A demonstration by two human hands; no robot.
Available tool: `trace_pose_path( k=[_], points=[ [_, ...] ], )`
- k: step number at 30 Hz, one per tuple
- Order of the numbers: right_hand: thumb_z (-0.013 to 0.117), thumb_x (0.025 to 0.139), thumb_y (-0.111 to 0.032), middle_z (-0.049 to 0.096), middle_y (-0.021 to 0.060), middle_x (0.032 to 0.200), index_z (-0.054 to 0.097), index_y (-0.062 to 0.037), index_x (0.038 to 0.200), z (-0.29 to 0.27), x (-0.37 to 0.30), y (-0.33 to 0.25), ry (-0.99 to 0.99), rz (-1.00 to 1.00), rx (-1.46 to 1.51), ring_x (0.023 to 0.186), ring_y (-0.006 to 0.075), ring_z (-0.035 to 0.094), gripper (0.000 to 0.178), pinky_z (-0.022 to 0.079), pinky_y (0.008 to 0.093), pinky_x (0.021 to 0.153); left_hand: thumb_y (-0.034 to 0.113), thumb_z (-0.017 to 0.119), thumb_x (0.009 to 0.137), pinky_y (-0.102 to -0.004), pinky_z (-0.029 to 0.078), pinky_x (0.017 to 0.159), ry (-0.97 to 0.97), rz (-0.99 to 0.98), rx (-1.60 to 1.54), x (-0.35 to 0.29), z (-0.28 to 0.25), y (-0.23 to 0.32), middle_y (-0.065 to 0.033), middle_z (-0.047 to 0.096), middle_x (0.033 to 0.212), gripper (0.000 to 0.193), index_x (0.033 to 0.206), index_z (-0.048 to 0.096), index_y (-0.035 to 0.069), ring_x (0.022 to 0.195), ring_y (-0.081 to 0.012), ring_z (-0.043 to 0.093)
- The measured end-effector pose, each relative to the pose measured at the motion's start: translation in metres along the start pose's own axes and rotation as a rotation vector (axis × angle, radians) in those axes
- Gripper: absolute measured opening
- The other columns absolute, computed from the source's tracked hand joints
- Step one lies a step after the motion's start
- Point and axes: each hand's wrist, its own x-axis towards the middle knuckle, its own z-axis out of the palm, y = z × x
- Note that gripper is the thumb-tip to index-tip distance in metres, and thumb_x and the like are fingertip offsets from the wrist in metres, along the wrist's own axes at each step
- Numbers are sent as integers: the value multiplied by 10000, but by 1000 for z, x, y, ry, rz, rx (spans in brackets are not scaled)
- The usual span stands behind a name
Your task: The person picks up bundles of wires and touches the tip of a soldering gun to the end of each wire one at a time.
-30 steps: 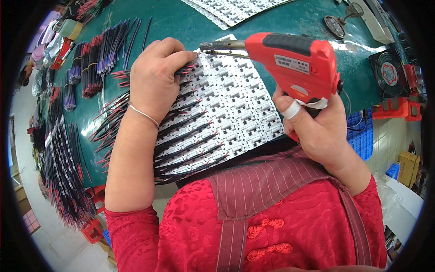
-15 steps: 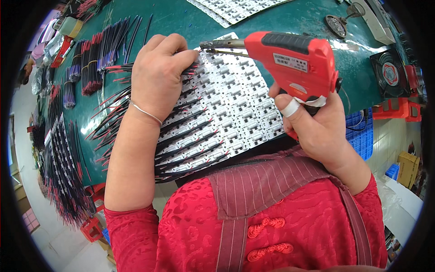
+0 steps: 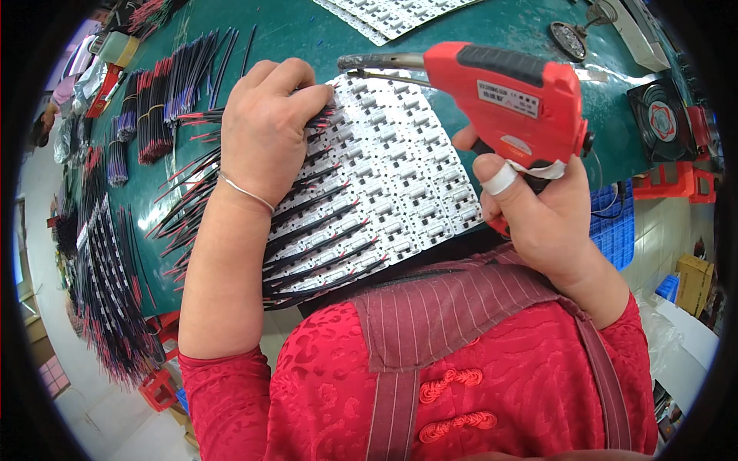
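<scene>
White circuit panel (image 3: 400,177) laid on the green table (image 3: 307,34), its wired left edge pressed flat under the left hand (image 3: 269,131), red glue gun (image 3: 511,96) gripped by the right hand (image 3: 538,215), nozzle held over the panel's top edge

One red glue gun (image 3: 507,92). Two white panels of small parts: one (image 3: 392,169) under the hands, one (image 3: 392,14) at the far edge. One black fan (image 3: 661,119). One round dish (image 3: 567,38). Two hands: left (image 3: 269,127), right (image 3: 538,207). Wire bundles (image 3: 154,107) too many to count.
</scene>
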Motion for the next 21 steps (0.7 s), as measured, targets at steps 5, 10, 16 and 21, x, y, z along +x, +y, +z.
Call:
trace_pose_path(
  k=[5, 10, 16, 21],
  points=[
    [704, 906, -64, 699, 70, 1023, 625, 11, 1143, 0, 1, 3, -11, -58, 19, 901, 117, 649, 261, 525, 281, 797, 38, 633, 693, -349, 500, 728, 5, -4, -1, 0, 0, 1, 2, 604, 847, 153, 794, 698, 132, 817, -220, 587],
    [701, 909, -67, 690, 48, 995, 622, 4, 1154, -1, -1, 3, 0, -34, 57, 806, 79, 622, 266, 510, 241, 695, 23, 635, 687, -350, 500, 732, 5, 1, -9, -1, 0, 0, -3, 603, 847, 164, 797, 698, 127, 819, -221, 588],
    [682, 920, -67, 669, 32, 936, 617, 1, 1163, 0, -8, 0, -6, 11, 132, 603, 31, 530, 260, 423, 199, 508, -16, 636, 681, -355, 509, 737, 6, 0, -25, -1, -4, 0, -12, 615, 845, 212, 822, 721, 117, 811, -230, 595],
    [670, 930, -78, 676, 40, 960, 611, 5, 1166, -3, -12, -3, -14, 12, 142, 599, 37, 531, 257, 434, 206, 514, -30, 625, 693, -353, 516, 734, -18, -19, -25, -1, -20, 2, -25, 633, 856, 242, 860, 738, 104, 813, -245, 599]
  ],
)
